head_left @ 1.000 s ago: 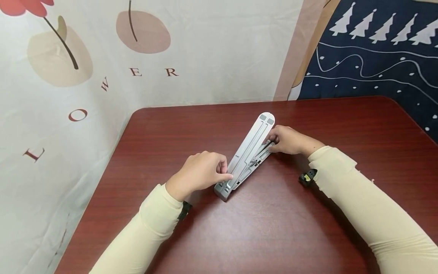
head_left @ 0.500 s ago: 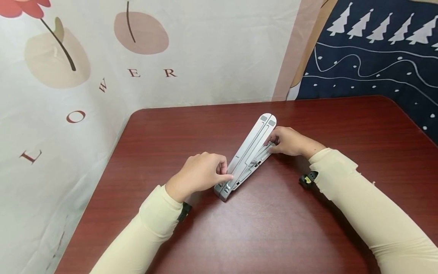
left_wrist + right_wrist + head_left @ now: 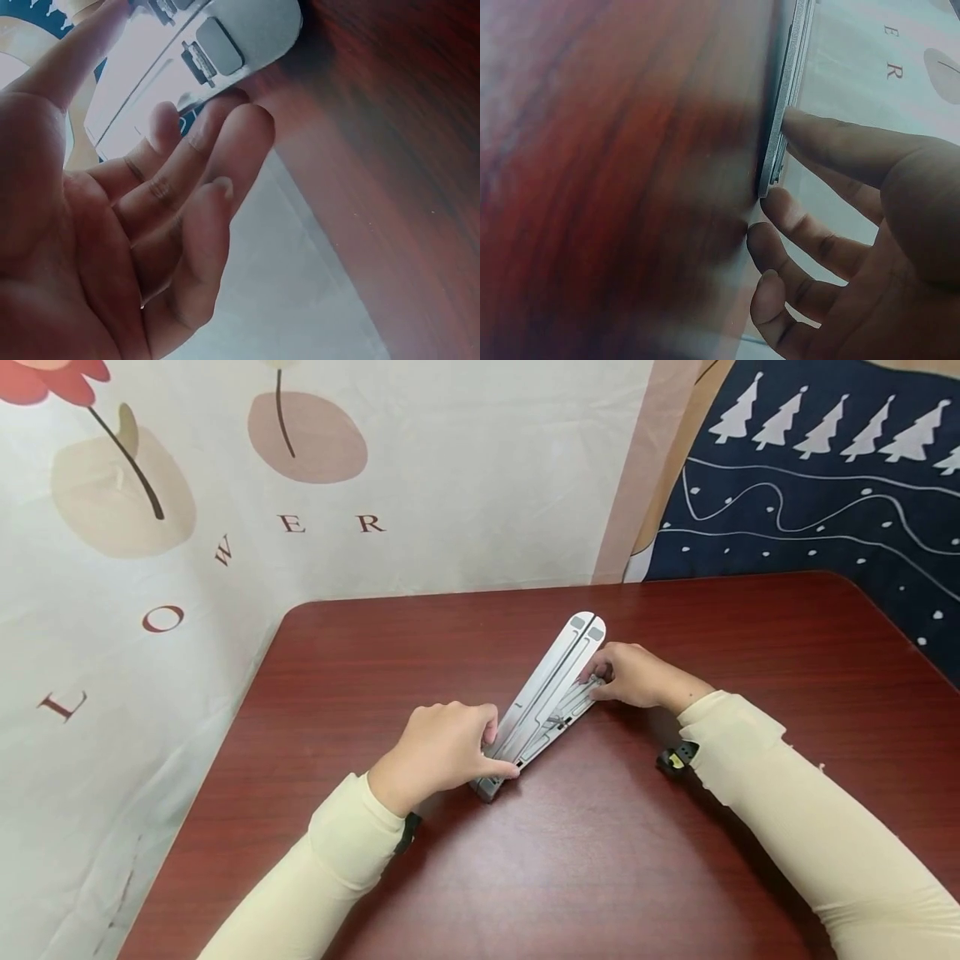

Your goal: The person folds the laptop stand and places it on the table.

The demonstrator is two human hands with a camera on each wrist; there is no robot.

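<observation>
A silver folding laptop stand (image 3: 536,689) stands part unfolded on the table, its upper pair of bars raised at a slant over the lower bars. Around its near, hinged end goes my left hand (image 3: 444,747), thumb across the front side and fingers behind. The left wrist view shows the stand's grey-padded end (image 3: 262,34) between that thumb and the curled fingers (image 3: 244,142). My right hand (image 3: 636,677) pinches the far end of the lower bars. In the right wrist view, its thumb lies against the thin bar edge (image 3: 781,97), with a fingertip right under the tip.
The dark red wooden table (image 3: 630,860) has rounded far corners. Behind it hangs a pale cloth (image 3: 465,468) with printed letters and flowers, beside a navy cloth (image 3: 810,493) with white trees. Black straps (image 3: 677,758) are on both wrists.
My left thumb has slid down across the stand's near end to the lower bars' edge, and that hand has shifted slightly. My right hand keeps its hold. The head view has shifted a little.
</observation>
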